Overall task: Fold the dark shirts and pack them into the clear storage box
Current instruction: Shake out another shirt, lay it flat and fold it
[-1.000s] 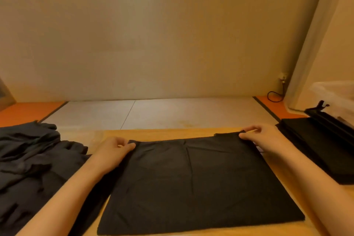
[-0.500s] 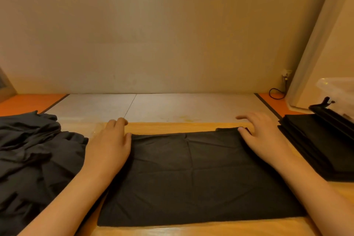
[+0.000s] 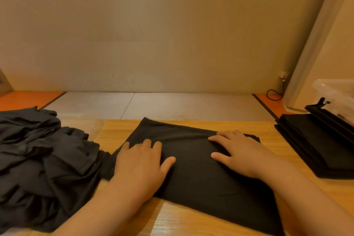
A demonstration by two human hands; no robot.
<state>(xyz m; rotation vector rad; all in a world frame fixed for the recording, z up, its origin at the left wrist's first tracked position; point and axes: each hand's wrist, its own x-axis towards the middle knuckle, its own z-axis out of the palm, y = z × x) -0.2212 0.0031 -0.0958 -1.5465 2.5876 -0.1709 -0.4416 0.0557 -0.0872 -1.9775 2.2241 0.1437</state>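
Now left hand (image 3: 140, 166) and right hand (image 3: 243, 156) flat, straight-fingered, on the folded dark shirt (image 3: 193, 176).

My table (image 3: 191, 220) carries a crumpled pile (image 3: 44, 159) at left, one flat shirt (image 3: 201, 178) in the middle, a folded stack (image 3: 316, 140) at right.

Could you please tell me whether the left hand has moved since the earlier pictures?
Yes. The left hand has drawn back from the far edge of the table, toward the person, and now rests flat on the dark shirt.
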